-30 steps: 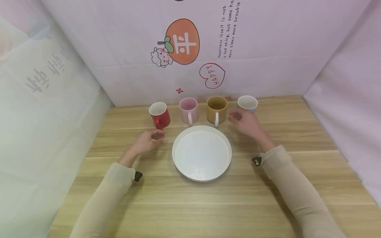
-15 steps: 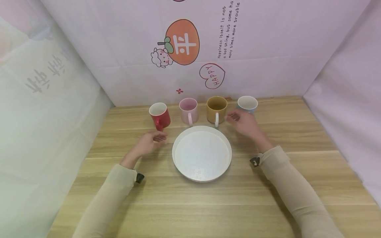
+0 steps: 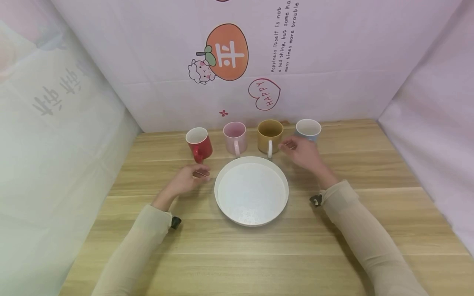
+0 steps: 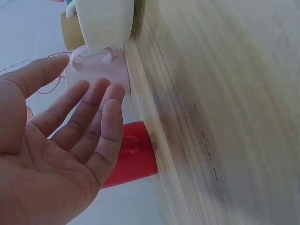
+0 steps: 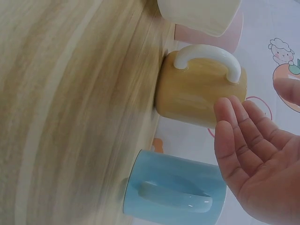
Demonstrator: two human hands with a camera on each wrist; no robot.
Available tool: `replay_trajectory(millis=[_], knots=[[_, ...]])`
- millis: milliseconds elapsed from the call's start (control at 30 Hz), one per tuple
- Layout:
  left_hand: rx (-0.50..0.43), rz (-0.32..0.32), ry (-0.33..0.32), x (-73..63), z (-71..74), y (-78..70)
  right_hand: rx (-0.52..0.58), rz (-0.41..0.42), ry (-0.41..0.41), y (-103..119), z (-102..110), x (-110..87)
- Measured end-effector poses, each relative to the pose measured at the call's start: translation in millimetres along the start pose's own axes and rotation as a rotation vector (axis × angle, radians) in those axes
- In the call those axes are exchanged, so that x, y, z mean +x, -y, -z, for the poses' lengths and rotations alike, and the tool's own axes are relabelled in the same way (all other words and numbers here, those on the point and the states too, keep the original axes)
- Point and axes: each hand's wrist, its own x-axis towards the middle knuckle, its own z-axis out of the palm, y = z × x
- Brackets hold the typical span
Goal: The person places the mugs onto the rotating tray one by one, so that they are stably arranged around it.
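Observation:
A round white tray (image 3: 252, 193) lies mid-table, with a row of mugs behind it. From the left stand a red mug (image 3: 201, 148), a pink mug (image 3: 235, 139), a mustard mug (image 3: 269, 135) with a white handle, and a light blue mug (image 3: 308, 128). My left hand (image 3: 189, 179) hovers in front of the red mug, left of the tray, its fingers loosely bent and holding nothing. Between the mustard and blue mugs is my right hand (image 3: 301, 153), also relaxed and holding nothing; it partly hides the blue mug (image 5: 176, 187) in the head view.
The mugs and tray stand on a wood-grain table (image 3: 244, 263). A white printed cloth (image 3: 163, 98) rises behind the mugs, and pale cloth also hangs at the left and right sides. Dark wrist bands show at both cuffs.
My left hand has shifted slightly right and toward the front, nearer the tray. My right hand has drifted a little left toward the mustard mug. The mugs and tray have stayed put.

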Motion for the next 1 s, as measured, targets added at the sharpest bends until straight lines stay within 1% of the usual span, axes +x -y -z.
replay_trajectory(millis=[300,467,767,900,1000], knots=[[-0.012,-0.066,0.006,-0.8,-5.7,0.8,0.012,0.005,0.016,1.6,-2.9,2.0],[-0.019,-0.056,0.022,0.6,-8.8,1.9,0.006,0.003,0.027,2.0,-5.3,3.6],[-0.027,-0.031,0.047,0.1,-11.4,-0.5,-0.002,0.011,0.006,1.1,-10.2,6.1],[-0.034,-0.034,0.049,-0.1,-11.9,-1.1,-0.014,0.014,0.012,1.2,-11.6,7.5],[-0.033,-0.053,0.048,-0.5,-12.0,-1.1,-0.021,0.021,0.017,1.4,-13.0,8.3]])
